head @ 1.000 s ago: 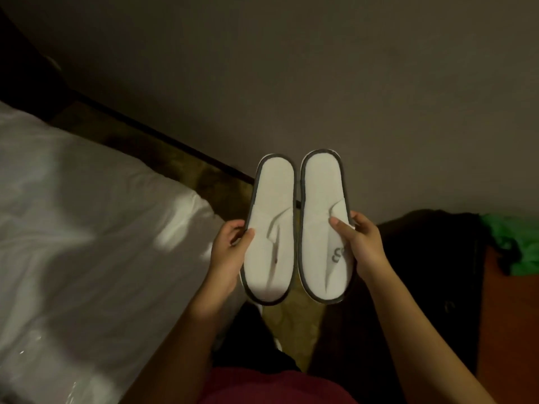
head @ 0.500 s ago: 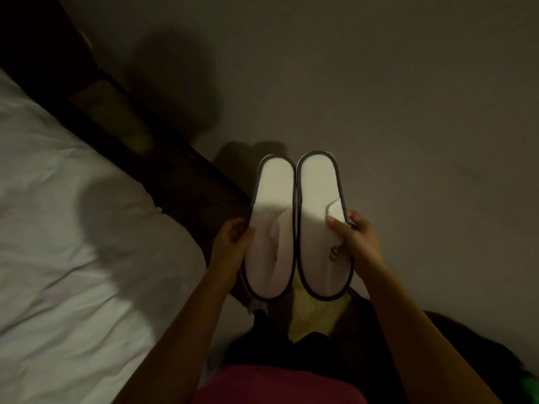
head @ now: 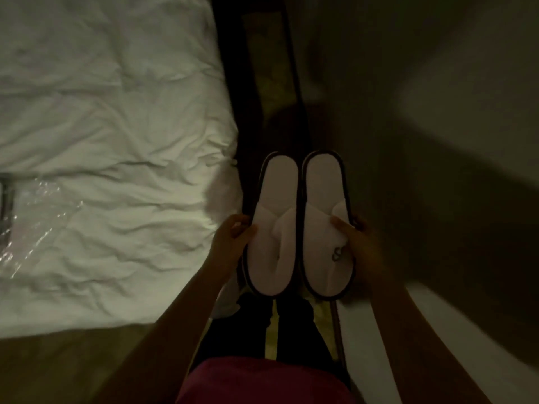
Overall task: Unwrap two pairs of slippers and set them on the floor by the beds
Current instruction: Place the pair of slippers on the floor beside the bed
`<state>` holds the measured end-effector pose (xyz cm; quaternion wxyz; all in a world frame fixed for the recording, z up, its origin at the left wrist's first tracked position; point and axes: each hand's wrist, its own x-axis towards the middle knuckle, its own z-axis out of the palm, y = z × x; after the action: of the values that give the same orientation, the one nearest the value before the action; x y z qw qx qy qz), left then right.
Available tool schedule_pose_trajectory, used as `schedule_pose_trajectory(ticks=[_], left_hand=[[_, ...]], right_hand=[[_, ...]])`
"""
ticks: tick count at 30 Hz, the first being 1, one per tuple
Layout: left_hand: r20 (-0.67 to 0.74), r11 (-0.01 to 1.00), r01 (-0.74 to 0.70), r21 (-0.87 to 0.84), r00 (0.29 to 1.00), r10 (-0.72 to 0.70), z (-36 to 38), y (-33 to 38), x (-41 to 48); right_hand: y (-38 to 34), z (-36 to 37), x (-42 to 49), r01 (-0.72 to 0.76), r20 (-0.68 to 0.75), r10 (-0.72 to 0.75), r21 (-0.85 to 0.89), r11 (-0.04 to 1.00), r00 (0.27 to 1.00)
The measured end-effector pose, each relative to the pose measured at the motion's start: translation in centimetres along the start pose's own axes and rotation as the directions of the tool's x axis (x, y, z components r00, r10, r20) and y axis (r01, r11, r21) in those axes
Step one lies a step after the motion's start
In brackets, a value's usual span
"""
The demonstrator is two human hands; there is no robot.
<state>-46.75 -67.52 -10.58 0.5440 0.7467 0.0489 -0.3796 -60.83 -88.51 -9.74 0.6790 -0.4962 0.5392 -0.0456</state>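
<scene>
The left hand [head: 233, 240] and the right hand [head: 354, 243] each clamp one slipper of an unwrapped white pair, thumb on top and the other digits hidden beneath. The left slipper [head: 274, 225] and the right slipper [head: 325, 225] lie side by side, edges touching, soles level, held in the air above the dark strip of floor [head: 262, 68] that runs along the right edge of the bed [head: 116, 141].

Their long axes run straight away from the person, parallel to the bed's edge, with the open heel ends far and the closed toe ends near the body. The floor lies directly below both grips, so the coming move looks like a plain lowering with no turn needed; the left hand is the nearer one to the bed.

A crinkled clear plastic wrapper [head: 38, 217] lies on the bed's sheet, well to the left of the slippers. Whether it holds the second pair is too dim to tell.
</scene>
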Motion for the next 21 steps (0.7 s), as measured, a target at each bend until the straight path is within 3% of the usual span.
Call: schedule_pose_trajectory(ticks=[7,12,21], left_hand=[[-0.041,0.989,0.147,-0.021,0.988,-0.147,6.0,-6.5,5.2],[-0.075,0.957,0.287,-0.050,0.954,-0.290,9.1,-17.6,13.4],[-0.149,0.937,0.345,-0.060,0.925,-0.350,10.6,-39.3,30.5]], right_hand=[[4.4,-2.5,10.3,-0.092,0.069,0.099,-0.108,0.990,0.993],[14.3,-2.7,18.7,-0.176,0.032,0.185,-0.182,0.967,0.982],[34.2,2.0,36.4,-0.241,0.101,0.260,-0.169,0.956,0.960]])
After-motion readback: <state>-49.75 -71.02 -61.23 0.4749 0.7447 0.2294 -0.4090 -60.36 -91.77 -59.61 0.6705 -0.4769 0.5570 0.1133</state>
